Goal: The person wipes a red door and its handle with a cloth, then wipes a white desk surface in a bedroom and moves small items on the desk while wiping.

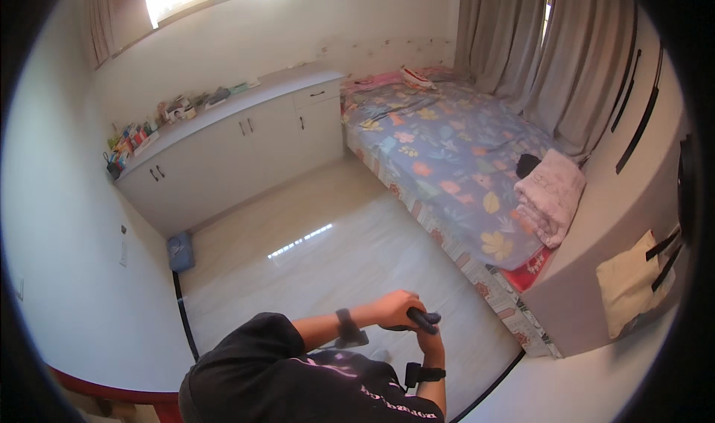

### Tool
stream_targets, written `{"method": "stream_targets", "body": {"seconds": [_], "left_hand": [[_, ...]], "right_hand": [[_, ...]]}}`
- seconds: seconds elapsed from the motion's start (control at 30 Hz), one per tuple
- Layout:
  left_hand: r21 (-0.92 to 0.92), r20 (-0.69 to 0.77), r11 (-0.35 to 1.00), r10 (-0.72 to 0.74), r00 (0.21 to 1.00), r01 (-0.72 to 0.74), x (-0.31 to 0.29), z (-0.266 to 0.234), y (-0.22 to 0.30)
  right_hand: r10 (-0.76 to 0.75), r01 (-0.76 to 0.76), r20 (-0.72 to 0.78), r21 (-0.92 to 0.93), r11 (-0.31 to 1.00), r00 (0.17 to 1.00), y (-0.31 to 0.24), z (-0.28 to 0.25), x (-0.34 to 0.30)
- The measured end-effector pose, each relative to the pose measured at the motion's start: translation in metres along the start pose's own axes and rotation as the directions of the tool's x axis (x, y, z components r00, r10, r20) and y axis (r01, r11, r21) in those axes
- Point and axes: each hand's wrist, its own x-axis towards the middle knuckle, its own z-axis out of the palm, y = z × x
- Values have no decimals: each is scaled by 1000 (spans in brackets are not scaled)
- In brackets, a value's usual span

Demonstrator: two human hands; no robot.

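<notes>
My left hand (401,309) is in front of my body at the lower middle, its fingers curled closed. Against its fingertips lies a dark, rounded, elongated thing (423,319), whose kind I cannot make out. Just below, my right hand (430,341) comes up to the same dark thing and meets it. The dark thing covers the right fingers. A black band (348,328) is around my left wrist, and another black strap (426,374) with a small box circles the right one.
A bed (447,147) with a flowered sheet fills the right side, a folded pink blanket (553,196) on it. Low white cabinets (223,151) line the far wall, small items on top. A blue-grey bundle (180,252) sits by the left wall. A cream bag (633,281) hangs at right.
</notes>
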Motion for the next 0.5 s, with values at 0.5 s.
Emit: {"method": "stream_targets", "body": {"seconds": [0.5], "left_hand": [[-28,-590,999,-53,806,45,30,-177,-93]], "right_hand": [[-89,337,487,-451,826,869,-120,105,228]]}}
